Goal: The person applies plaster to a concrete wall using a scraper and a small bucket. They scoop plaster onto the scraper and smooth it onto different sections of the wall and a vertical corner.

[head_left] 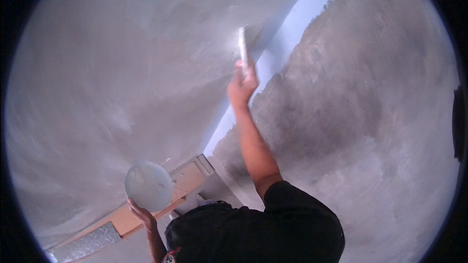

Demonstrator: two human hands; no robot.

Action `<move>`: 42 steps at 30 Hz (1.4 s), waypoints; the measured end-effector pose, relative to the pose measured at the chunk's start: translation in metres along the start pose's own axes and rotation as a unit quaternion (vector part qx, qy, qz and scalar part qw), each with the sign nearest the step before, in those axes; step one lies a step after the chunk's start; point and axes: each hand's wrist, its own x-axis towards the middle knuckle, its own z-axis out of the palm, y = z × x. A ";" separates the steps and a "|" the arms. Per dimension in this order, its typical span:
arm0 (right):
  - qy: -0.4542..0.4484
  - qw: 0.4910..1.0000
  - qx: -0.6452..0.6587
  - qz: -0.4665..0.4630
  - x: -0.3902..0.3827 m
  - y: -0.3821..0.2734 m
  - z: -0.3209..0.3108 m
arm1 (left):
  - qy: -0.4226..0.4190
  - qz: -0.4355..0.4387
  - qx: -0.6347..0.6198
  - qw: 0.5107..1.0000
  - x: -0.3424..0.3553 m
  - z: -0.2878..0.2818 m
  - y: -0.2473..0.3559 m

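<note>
My right arm is stretched up and forward, and my right hand (242,86) is closed around a narrow whitish hand tool (243,44). Motion blurs the tool, so its exact kind is unclear. Its tip is at or close to the grey plastered wall (161,53), beside a pale bluish-white strip (278,48) that runs along the corner. Lower down on the left, my left hand (141,211) grips the near edge of a round, pale grey-green plate (148,185) held out over a plank. The hidden fingers are under the plate.
Below the plate lies a long orange-brown wooden plank (183,181), with a grey speckled patch (90,243) at its near left end. A second grey wall (341,117), with a darker uneven area, rises to the right of the strip. A dark object (458,124) shows at the right rim.
</note>
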 end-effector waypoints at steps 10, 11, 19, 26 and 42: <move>0.156 0.930 0.232 0.240 -0.026 0.028 0.031 | -0.015 0.014 0.021 1.000 0.001 0.001 0.050; 0.168 0.925 0.244 0.237 -0.014 0.026 0.032 | -0.011 0.011 0.020 1.000 0.000 0.002 0.054; 0.123 0.979 0.156 -0.049 0.026 -0.115 0.033 | -0.013 0.019 -0.004 1.000 0.006 -0.003 0.045; 0.126 0.963 0.211 0.113 -0.031 -0.080 0.019 | -0.021 0.035 -0.030 0.999 -0.011 0.010 0.077; 0.067 0.970 0.195 0.132 -0.124 -0.018 0.032 | -0.038 -0.015 0.003 0.999 -0.021 0.019 0.100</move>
